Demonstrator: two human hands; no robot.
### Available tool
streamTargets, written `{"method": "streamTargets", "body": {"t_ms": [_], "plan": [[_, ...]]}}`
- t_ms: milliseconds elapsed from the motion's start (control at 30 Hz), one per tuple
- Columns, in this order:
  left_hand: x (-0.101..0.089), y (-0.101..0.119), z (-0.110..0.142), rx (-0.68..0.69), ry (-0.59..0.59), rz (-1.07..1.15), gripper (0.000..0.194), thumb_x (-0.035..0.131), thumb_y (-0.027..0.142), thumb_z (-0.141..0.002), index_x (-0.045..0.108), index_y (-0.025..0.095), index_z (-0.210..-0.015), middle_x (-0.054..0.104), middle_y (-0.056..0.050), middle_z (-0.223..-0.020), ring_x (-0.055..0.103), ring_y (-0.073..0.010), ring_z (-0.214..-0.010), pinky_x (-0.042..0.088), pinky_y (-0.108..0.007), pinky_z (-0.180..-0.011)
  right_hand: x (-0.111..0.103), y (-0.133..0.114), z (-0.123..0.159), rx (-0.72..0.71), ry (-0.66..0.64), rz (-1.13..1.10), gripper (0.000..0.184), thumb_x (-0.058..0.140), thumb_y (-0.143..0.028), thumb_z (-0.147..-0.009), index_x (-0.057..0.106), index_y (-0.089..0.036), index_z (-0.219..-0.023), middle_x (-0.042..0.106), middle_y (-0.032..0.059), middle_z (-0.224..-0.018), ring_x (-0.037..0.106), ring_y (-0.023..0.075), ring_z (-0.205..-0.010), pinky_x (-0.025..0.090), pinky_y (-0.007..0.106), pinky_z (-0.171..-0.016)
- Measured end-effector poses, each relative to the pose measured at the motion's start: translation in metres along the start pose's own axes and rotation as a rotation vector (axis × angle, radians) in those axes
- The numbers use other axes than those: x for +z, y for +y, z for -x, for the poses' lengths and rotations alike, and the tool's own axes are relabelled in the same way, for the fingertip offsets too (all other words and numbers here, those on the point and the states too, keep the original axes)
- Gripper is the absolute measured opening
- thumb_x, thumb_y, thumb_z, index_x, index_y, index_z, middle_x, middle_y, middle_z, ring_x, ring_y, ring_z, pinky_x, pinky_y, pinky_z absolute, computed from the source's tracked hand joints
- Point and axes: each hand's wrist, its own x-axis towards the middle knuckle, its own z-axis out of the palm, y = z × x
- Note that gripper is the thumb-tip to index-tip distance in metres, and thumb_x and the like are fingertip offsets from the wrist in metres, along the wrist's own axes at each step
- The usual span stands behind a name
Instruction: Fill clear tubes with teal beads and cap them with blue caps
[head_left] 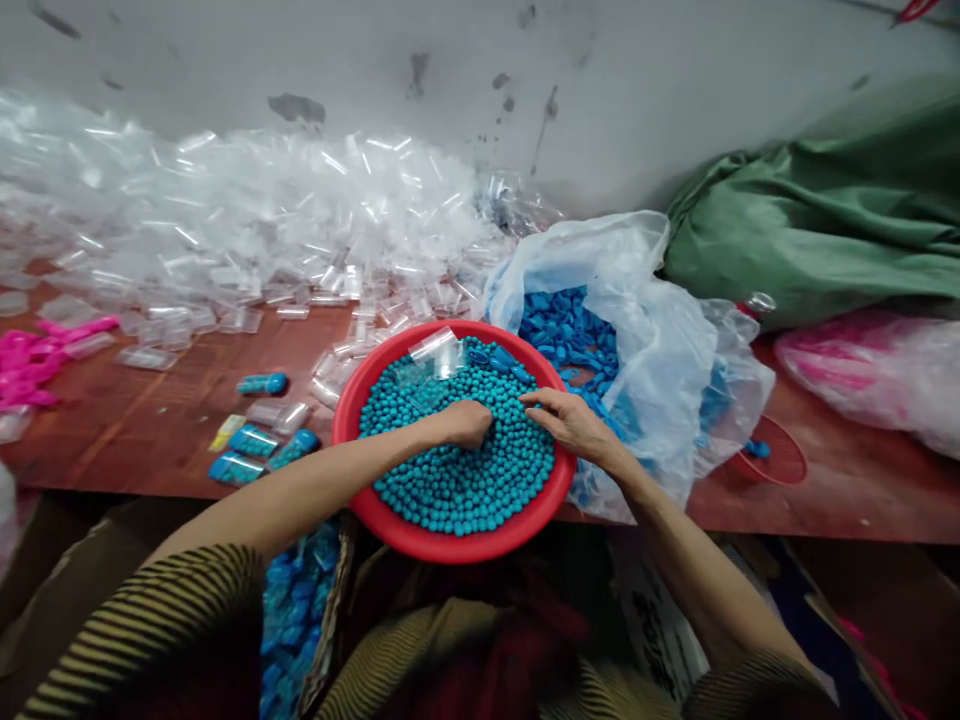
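A red basin (346,405) full of small teal beads (457,500) stands at the table's front edge. My left hand (469,424) is closed in a fist against the beads near the middle; what it holds, if anything, is hidden. Over the basin's right side reaches my right hand (570,422), its fingers stretched out to the left and a little apart, with nothing visible in them. Clear plastic tubes (439,352) lie on the beads at the back of the basin. Beside them rest a few blue plastic pieces (510,362).
A large heap of clear tubes (300,210) covers the back left. Filled tubes (253,440) and pink parts (34,360) lie at left. On the right are a plastic bag (652,330) of blue parts (566,325), a green sack (817,220) and a small red basket (780,452).
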Motion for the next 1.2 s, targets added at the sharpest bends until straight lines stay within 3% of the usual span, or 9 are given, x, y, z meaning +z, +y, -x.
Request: {"method": "streamTargets", "body": {"t_ms": [100,233,367,467,700,800,900,1033,1200], "plan": [[-0.001,-0.008,-0.010,-0.109,-0.075,0.336,0.012,0.056,0.011,-0.065,0.054,0.015,-0.054,0.049,0.002,-0.044,0.046,-0.0108,-0.042,0.041,-0.022,-0.047,-0.002,0.001,-0.002,0.021,0.019,0.019,0.024,0.051,-0.021,-0.085,0.065,-0.014,-0.103,0.069,0.0082,-0.097,0.063,0.0177,-0.087,0.048,0.030,-0.080],[0.001,-0.013,0.008,-0.157,-0.057,0.731,0.015,0.052,0.031,-0.076,0.056,0.017,-0.071,0.055,0.001,-0.058,0.052,-0.0114,-0.051,0.045,-0.024,-0.050,0.001,-0.001,-0.019,0.092,0.054,0.269,0.029,0.048,-0.017,-0.086,0.059,-0.011,-0.112,0.063,0.0135,-0.112,0.058,0.0210,-0.104,0.043,0.031,-0.089],[0.001,-0.016,0.028,-0.219,-0.003,1.253,0.026,0.066,0.036,-0.067,0.056,0.017,-0.082,0.060,0.000,-0.073,0.057,-0.0106,-0.065,0.047,-0.023,-0.063,0.011,-0.008,-0.046,0.229,-0.036,0.604,0.031,0.040,-0.020,-0.090,0.053,-0.011,-0.116,0.060,0.0164,-0.113,0.060,0.0244,-0.094,0.044,0.031,-0.073],[-0.001,-0.019,0.037,-0.298,0.045,1.507,0.031,0.074,0.032,-0.061,0.056,0.017,-0.080,0.058,0.002,-0.072,0.054,-0.0083,-0.063,0.044,-0.021,-0.062,0.016,-0.013,-0.056,0.200,-0.128,0.692,0.028,0.034,-0.016,-0.091,0.053,-0.011,-0.111,0.062,0.0149,-0.107,0.060,0.0228,-0.090,0.040,0.028,-0.068],[-0.002,-0.020,0.062,-0.327,0.160,1.690,0.029,0.077,0.028,-0.061,0.058,0.015,-0.078,0.057,0.002,-0.072,0.054,-0.0092,-0.066,0.044,-0.022,-0.063,0.010,-0.020,-0.023,0.088,-0.214,0.787,0.026,0.034,-0.017,-0.092,0.059,-0.014,-0.096,0.064,0.0134,-0.095,0.056,0.0251,-0.089,0.034,0.032,-0.070],[-0.002,-0.017,0.067,-0.317,0.206,1.630,0.027,0.076,0.028,-0.062,0.057,0.014,-0.076,0.058,0.002,-0.071,0.054,-0.0087,-0.065,0.044,-0.021,-0.063,0.012,-0.026,-0.019,0.058,-0.222,0.768,0.023,0.047,-0.030,-0.089,0.059,-0.013,-0.098,0.063,0.0140,-0.099,0.056,0.0275,-0.094,0.035,0.033,-0.074],[0.000,-0.015,0.067,-0.417,0.277,1.446,0.024,0.070,0.031,-0.067,0.054,0.014,-0.072,0.058,0.002,-0.064,0.053,-0.0081,-0.058,0.040,-0.019,-0.054,0.023,-0.030,-0.028,0.053,-0.226,0.728,0.027,0.050,-0.034,-0.088,0.057,-0.013,-0.102,0.063,0.0155,-0.100,0.057,0.0277,-0.094,0.038,0.033,-0.074],[0.002,-0.012,0.064,-0.558,0.132,1.238,0.026,0.062,0.039,-0.074,0.052,0.015,-0.075,0.059,0.000,-0.057,0.054,-0.0117,-0.048,0.034,-0.020,-0.041,0.038,-0.029,-0.039,0.088,-0.316,0.682,0.024,0.044,-0.030,-0.091,0.058,-0.014,-0.101,0.067,0.0139,-0.096,0.062,0.0259,-0.089,0.040,0.031,-0.067],[0.001,-0.014,0.063,-0.453,0.049,1.419,0.034,0.067,0.043,-0.069,0.050,0.017,-0.083,0.062,0.000,-0.063,0.059,-0.0133,-0.051,0.039,-0.020,-0.041,0.030,-0.031,-0.032,0.109,-0.242,0.555,0.023,0.043,-0.029,-0.092,0.057,-0.015,-0.105,0.068,0.0105,-0.095,0.063,0.0214,-0.088,0.040,0.026,-0.067]]}}
